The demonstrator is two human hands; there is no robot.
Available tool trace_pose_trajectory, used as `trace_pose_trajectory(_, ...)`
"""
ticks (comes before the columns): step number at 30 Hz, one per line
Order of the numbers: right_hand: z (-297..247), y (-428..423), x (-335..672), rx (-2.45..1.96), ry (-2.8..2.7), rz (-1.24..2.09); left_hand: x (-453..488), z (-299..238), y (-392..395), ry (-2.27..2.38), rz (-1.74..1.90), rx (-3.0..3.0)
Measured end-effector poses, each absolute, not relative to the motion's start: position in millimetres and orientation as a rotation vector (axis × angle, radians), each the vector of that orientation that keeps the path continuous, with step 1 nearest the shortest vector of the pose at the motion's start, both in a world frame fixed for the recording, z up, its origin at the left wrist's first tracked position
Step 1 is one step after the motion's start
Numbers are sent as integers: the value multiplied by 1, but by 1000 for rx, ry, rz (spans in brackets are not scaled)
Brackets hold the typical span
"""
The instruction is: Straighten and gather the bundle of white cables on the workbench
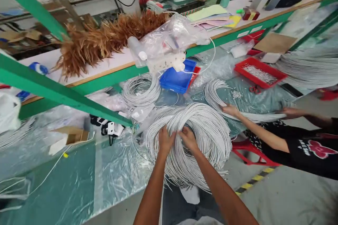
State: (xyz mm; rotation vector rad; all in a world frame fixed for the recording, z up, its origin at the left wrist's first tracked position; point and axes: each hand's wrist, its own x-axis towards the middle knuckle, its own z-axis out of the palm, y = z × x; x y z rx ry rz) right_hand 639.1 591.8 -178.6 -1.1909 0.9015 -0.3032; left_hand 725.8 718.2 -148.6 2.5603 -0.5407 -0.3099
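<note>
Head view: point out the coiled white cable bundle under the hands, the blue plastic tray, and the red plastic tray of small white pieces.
Coiled white cable bundle (182, 163): head view, strands on its near side.
Blue plastic tray (174, 78): head view, bare flat middle.
Red plastic tray (249, 76): head view, near side wall.

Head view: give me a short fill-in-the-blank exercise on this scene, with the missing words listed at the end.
1. Counting the left hand and the right hand, ____ of the person's hands touch the large wire coil.
2. The tray holding small white pieces is ____.
3. The co-worker in a black top is on the person's ____ side.

Missing words: two; red; right.
</note>
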Motion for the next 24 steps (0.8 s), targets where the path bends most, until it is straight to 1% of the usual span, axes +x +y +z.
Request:
trace_pose_trajectory(5, -171, 595, 654, -1229, 1057, -324, 753, -151, 711, -675, -412, 2581)
trace_pose_trajectory(12, -153, 600, 663, -1134, 1058, -371, 759, -166, 707, -879, -481, 2532)
trace_pose_trajectory(18, -153, 603, 701, -961, 1152, -460, 748, -147, 714, -1123, -573, 2411)
trace_pose_trajectory(21, -151, 597, 708, -903, 1191, -484, 783, -141, 714, -1156, -523, 2412)
trace_pose_trajectory(24, -149, 594, 704, -819, 1238, -463, 832, -148, 708, -1114, -506, 2488)
